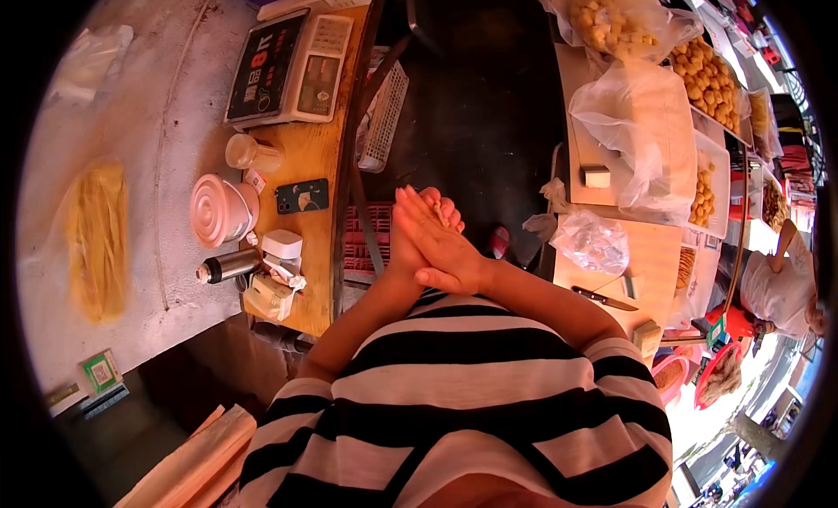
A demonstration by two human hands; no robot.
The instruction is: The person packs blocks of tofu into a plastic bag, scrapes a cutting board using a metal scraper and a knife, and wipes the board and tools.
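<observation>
Both hands meet in front of my striped shirt. My right hand point(441, 244) lies with its fingers stretched out and together, pressed across my left hand. Curled fingertips of my left hand point(447, 210) show beyond it; its palm is covered. What lies between the two hands, if anything, is hidden. To the left, on the wooden table point(319, 237), a dark phone point(302, 196) lies nearest the hands. On the right-hand board point(650, 255) are a knife point(604, 298) and a crumpled clear plastic bag point(594, 242).
At left stand a scale point(292, 67), a pink lidded bucket point(223, 209), a clear jar point(253, 152) and a metal flask point(229, 265). Trays of round yellow food point(705, 80) are at upper right. A person in a light shirt point(777, 285) is at far right.
</observation>
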